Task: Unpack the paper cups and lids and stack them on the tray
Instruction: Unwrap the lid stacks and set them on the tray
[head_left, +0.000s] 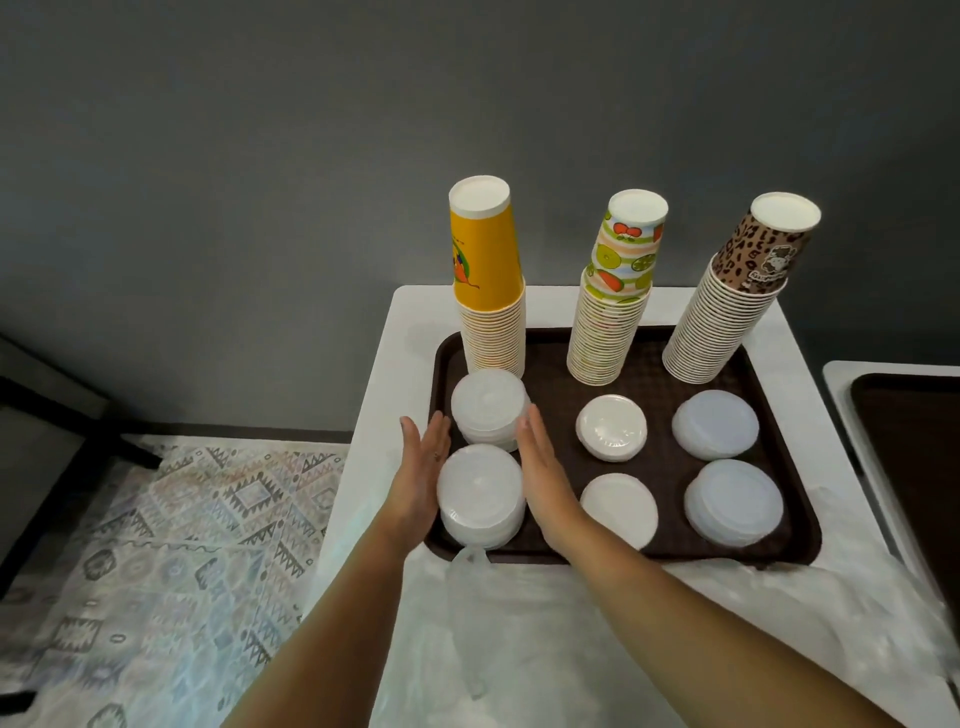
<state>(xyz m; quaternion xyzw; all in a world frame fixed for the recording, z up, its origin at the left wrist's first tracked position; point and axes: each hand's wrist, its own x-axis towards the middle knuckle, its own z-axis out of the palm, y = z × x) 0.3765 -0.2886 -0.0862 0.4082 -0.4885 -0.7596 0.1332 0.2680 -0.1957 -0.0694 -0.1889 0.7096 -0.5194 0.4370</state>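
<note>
Lid stack (480, 493) upright on tray (670, 551), left hand (423, 467), right hand (545, 467) flat-fingered flanking it

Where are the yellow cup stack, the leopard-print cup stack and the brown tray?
yellow cup stack (485, 260), head view, side of top cup
leopard-print cup stack (763, 254), head view, printed side of top cup
brown tray (556, 379), head view, bare floor

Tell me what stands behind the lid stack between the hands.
A second lid stack stands directly behind the near lid stack, then the yellow cup stack. The near stack covers the second stack's lower front edge.
</note>
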